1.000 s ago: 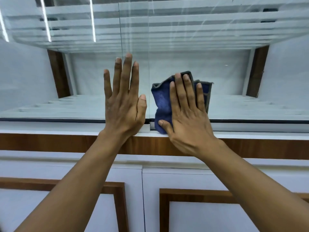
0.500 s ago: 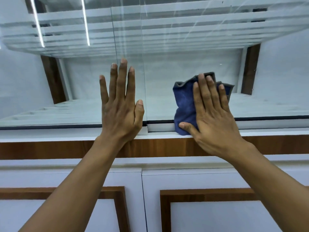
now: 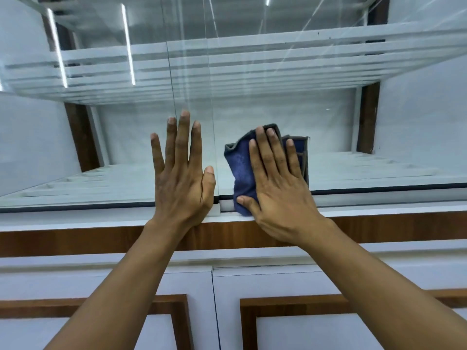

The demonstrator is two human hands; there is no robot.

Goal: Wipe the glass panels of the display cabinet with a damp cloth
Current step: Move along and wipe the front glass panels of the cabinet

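Pressing flat on glass: one blue cloth [image 3: 240,173], grey-edged, folded, held against the lowest part of the right-hand glass panel [image 3: 366,137] of the display cabinet [image 3: 369,117], just beside the vertical seam [image 3: 211,109] where the two panels meet, its bottom edge touching the white sill [image 3: 75,219]. Right hand [image 3: 275,190]: laid over the cloth, fingers straight and slightly spread, thumb against the cloth's lower left corner; it presses rather than clutches. Left hand [image 3: 182,178]: palm flat on the left-hand glass panel [image 3: 113,147], just left of the seam, fingers straight and relaxed, holding nothing, apparently bracing the pane. Behind the glass: white stepped shelves [image 3: 252,59], bare as far as visible. Below the sill: a brown wood band [image 3: 75,239], then white lower doors [image 3: 328,332] with wood-framed insets. Progress, as a judgement: wiping is under way at the bottom strip of the right panel near the seam; glare and reflections prevent telling which areas are already clean, and the upper glass and outer stretches of both panels probably remain.
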